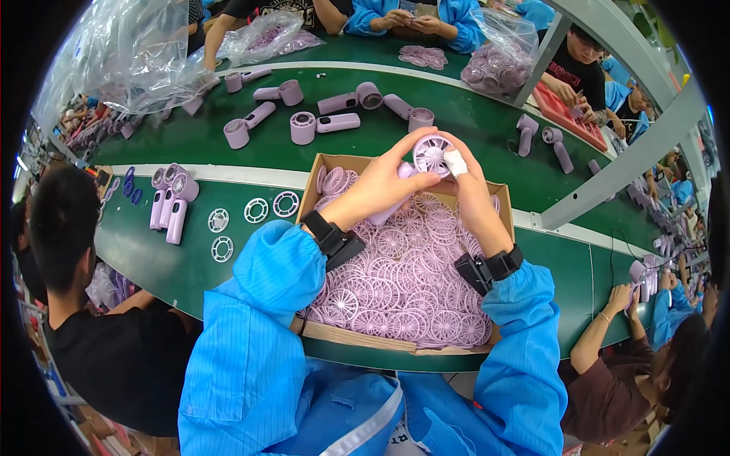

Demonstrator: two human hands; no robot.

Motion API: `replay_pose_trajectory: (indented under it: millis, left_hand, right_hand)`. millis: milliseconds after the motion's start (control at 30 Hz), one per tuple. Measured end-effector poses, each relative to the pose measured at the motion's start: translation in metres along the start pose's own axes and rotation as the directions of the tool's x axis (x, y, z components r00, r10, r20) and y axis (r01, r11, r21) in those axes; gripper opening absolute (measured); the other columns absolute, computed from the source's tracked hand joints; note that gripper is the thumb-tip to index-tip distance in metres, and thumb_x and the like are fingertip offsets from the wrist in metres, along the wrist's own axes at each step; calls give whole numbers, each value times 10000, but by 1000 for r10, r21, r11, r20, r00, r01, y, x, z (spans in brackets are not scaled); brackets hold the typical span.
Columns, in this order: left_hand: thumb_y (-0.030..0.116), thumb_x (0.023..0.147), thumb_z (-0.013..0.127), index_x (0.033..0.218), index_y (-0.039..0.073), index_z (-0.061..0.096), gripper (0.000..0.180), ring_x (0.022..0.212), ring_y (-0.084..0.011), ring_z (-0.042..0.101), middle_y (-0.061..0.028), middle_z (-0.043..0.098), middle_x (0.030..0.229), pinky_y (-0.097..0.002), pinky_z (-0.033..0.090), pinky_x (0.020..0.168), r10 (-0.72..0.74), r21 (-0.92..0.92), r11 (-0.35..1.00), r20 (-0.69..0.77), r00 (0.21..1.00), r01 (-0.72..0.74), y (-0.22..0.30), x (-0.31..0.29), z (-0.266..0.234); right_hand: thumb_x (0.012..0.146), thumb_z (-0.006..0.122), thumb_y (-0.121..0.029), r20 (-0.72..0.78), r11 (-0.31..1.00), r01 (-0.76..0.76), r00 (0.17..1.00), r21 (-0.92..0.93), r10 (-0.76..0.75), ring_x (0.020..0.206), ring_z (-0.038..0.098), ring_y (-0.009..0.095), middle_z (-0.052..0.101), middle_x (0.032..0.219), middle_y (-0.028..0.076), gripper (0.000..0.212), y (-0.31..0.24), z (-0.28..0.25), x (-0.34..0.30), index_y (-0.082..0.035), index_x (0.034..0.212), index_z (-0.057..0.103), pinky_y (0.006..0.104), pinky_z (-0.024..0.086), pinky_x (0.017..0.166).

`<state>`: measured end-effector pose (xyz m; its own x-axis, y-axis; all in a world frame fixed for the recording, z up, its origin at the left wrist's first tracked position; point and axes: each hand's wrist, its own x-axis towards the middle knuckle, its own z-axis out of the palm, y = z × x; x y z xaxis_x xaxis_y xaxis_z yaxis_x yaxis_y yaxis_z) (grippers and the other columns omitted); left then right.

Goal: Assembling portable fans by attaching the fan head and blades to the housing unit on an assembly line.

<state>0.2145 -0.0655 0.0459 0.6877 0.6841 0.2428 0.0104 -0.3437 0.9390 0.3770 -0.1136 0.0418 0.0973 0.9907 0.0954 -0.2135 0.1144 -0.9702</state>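
My left hand [378, 182] is closed around a light purple handheld fan [431, 155], its handle slanting down below the palm. From the other side my right hand [474, 199] grips the fan's round head, and a white wrap [455, 162] covers one of its digits. A spoked grille faces up on the head; whether it is fully seated I cannot tell. Both hands are above the far part of an open cardboard box [365, 337]. Many round purple fan grilles [403, 285] lie heaped inside it.
Several purple fans [303, 128] lie on the green conveyor belt [228, 106] beyond the box. Left of it, fans stand grouped [173, 199] near loose rings [256, 210]. A grey metal frame [608, 182] rises at right. Co-workers sit on both sides and opposite.
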Motion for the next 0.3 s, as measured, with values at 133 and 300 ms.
replay_pose_trajectory:
  millis: [133,300]
  left_hand:
    - [243,891,602,1463,223,187,707,555,-145,569,-70,595,919,-260,481,505,-428,-462,784,80,900,414,-4,5,5]
    - [286,920,548,1485,222,79,737,863,-207,581,-114,502,1107,-376,530,672,-405,-793,592,-137,904,145,-44,17,-3]
  right_hand:
    - [954,415,-129,13,975,-114,993,-190,119,948,621,157,584,1139,100,383,14,-13,6,-55,1329,435,284,534,742]
    - [959,434,-122,135,942,-150,971,-300,198,936,630,173,590,1138,125,399,11,-16,9,-67,1354,414,293,537,733]
